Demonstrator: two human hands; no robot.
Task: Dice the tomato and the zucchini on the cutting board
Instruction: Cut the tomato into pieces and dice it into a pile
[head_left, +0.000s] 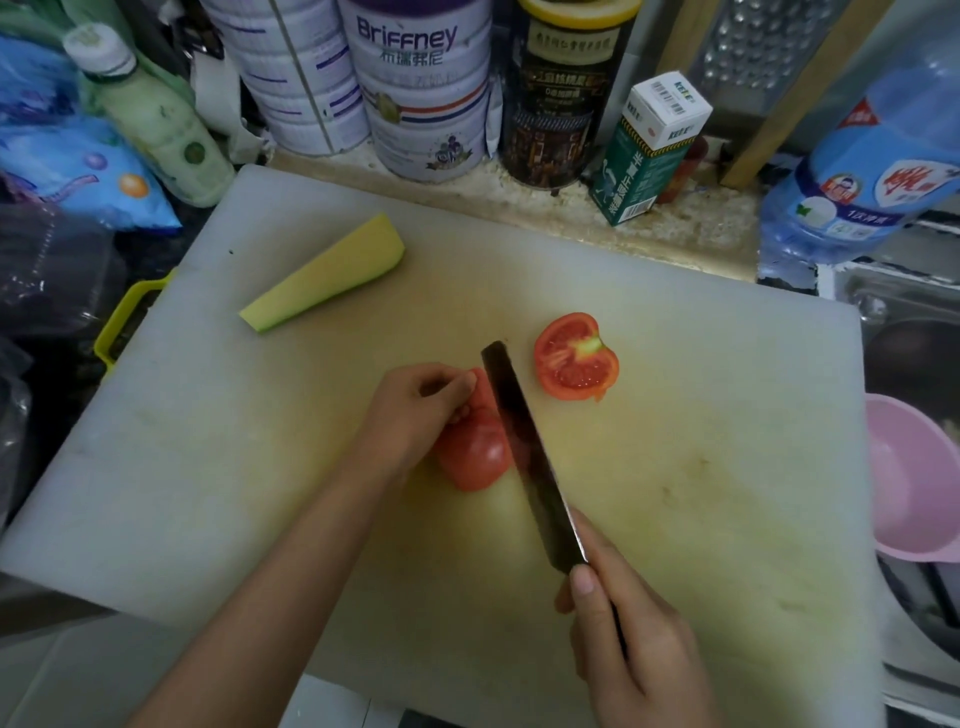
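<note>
Mid-board (675, 493) I see left hand (415, 410) pinning one tomato half (475, 457), right hand (623, 629) gripping knife (524, 452) on it; other half (575, 356) & zucchini piece (327, 273) uncut, so early.

Home kitchen: cutting board (727, 467), sink (904, 312), tins (421, 104).

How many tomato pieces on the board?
2 visible; the knife may hide more. One tomato half under the left hand, against the knife; the other cut face up, right of it.
</note>
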